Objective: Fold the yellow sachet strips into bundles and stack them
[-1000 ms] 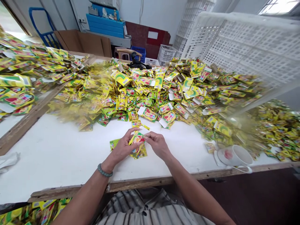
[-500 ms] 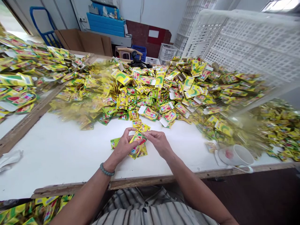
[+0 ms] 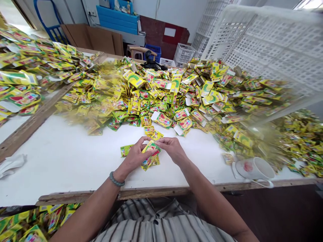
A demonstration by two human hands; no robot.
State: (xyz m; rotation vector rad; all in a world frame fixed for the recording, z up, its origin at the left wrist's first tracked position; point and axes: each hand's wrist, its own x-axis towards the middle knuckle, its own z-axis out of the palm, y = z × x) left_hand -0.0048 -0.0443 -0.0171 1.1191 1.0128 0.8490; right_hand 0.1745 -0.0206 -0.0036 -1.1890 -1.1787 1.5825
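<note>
My left hand (image 3: 136, 155) is closed around a small yellow and green printed carton (image 3: 150, 148), its thumb lying across the front. At the carton's upper right end, the fingertips of my right hand (image 3: 173, 149) are pinched together on its edge. Beneath the carton lie some yellow sachets (image 3: 155, 160), partly hidden by it. A green sachet (image 3: 125, 150) lies just left of my left hand. Beyond my fingers, more yellow sachets (image 3: 149, 130) rest at the near edge of the big heap.
A wide heap of sachets and cartons (image 3: 161, 97) covers the back of the white table (image 3: 75, 164). A white perforated crate (image 3: 267, 43) stands tipped at the right. A mug (image 3: 256, 168) lies near the front edge, and crumpled paper (image 3: 12, 164) lies at left.
The camera view has shifted slightly, so the table appears a little higher and farther right. Both hands stay at the carton, with the right fingertips still at its upper end.
</note>
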